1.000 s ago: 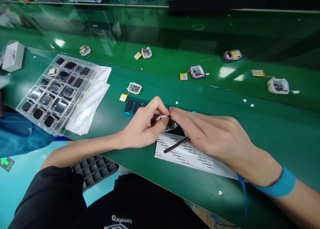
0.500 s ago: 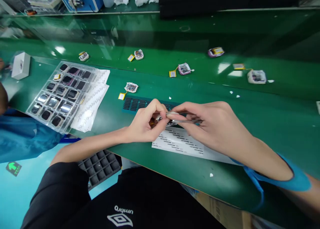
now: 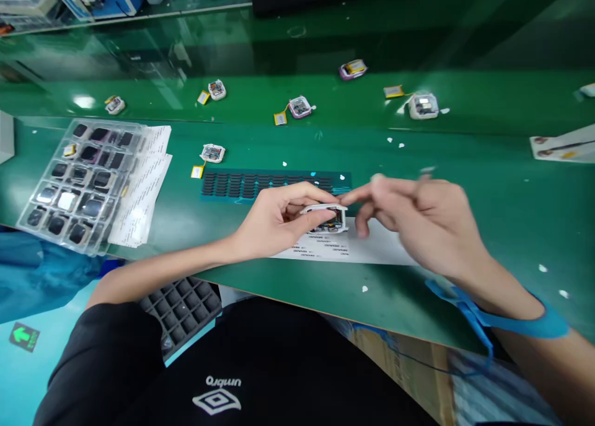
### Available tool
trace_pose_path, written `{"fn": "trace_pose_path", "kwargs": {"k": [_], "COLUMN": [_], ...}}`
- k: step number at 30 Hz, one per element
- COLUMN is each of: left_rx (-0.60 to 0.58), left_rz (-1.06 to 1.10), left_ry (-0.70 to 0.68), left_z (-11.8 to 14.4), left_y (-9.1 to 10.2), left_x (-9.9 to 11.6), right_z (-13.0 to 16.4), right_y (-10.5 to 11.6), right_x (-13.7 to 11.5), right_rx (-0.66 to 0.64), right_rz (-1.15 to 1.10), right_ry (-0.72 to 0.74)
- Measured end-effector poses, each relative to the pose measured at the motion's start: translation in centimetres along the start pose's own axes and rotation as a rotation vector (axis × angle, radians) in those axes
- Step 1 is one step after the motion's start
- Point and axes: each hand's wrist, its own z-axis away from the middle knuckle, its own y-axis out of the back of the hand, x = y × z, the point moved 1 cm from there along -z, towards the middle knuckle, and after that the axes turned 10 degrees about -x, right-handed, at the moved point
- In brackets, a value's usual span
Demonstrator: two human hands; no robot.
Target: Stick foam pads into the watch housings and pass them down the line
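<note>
My left hand grips a white watch case between thumb and fingers, its open side showing a circuit board. Beside it, my right hand is smeared by motion, with the index finger stretched to the case's upper edge. A blurred metal end of the tweezers pokes up above that hand; the rest is hidden by the fingers. Under the case lies a white printed sheet. Behind my left hand is a teal strip bearing rows of small black pieces.
Several opened watch cases, such as one white case with a yellow battery, lie on the green bench. At left, a clear tray of watch parts rests by printed sheets. A blue strap circles my right wrist.
My right hand has pulled back from the case, and the tweezers have swung away from it to stick up behind the fingers. More of the case now shows in my left hand. The view has shifted right.
</note>
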Motion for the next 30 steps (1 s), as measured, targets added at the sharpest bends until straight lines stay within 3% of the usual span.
{"fn": "trace_pose_path", "kwargs": {"k": [4,10,13,22,27,30], "left_rx": [-0.082,-0.182,-0.203,-0.228,-0.209,-0.153], "left_rz": [0.023,-0.277,-0.318,-0.433,-0.483,-0.455], "left_ry": [0.068,0.064,0.069,0.093,0.003,-0.118], "left_z": [0.2,0.6,0.5,0.5,0.5,0.7], "left_y": [0.0,-0.1,-0.2,-0.2,-0.2,-0.4], "left_x": [-0.2,-1.5,-2.0,-1.5,-1.8,-1.8], "right_z": [1.1,2.6,3.3,4.1,4.2,4.3], "right_y": [2.2,2.4,1.9,1.9,2.0,2.5], "right_x": [1.2,2.9,3.8,5.1,5.0,4.4], "right_rx": [0.182,-0.049,0.01,-0.003,-0.012,0.087], "right_rz": [0.021,-0.111,-0.072,-0.005,-0.048,-0.126], "right_ry": [0.022,-0.153,-0.136,-0.142,-0.152,-0.168]}}
